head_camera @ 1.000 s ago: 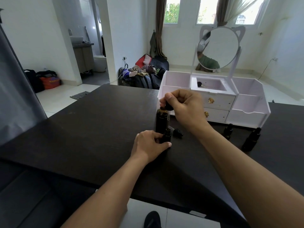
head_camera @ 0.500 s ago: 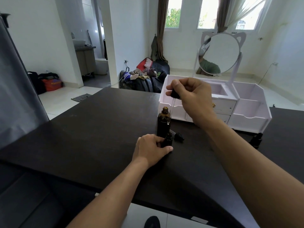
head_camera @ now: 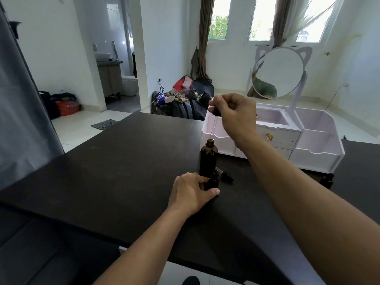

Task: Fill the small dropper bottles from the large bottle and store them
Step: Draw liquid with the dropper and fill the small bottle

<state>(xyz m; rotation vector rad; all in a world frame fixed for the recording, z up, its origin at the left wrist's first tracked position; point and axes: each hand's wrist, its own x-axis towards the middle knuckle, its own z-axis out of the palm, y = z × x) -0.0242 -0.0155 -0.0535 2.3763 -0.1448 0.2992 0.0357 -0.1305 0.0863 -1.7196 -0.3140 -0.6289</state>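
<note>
The large amber bottle (head_camera: 208, 157) stands uncapped on the black table (head_camera: 115, 173). My right hand (head_camera: 236, 114) pinches the black bulb of its dropper (head_camera: 213, 122), and the thin glass pipette hangs just above the bottle's mouth. My left hand (head_camera: 192, 191) holds a small dropper bottle (head_camera: 213, 180) upright on the table in front of the large one. A small black dropper cap (head_camera: 226, 176) lies on its side to the right of it. Another small dark bottle (head_camera: 327, 181) shows past my right forearm.
A white organiser (head_camera: 316, 155) with open compartments, gold-knobbed drawers and a cat-ear mirror (head_camera: 277, 73) stands on the table behind the bottles. The table's near edge runs below my forearms. Bags and clothes lie on the floor beyond.
My right hand has lifted the dropper out of the large bottle, so the pipette is now clear of its neck. My left hand has stayed on the small bottle.
</note>
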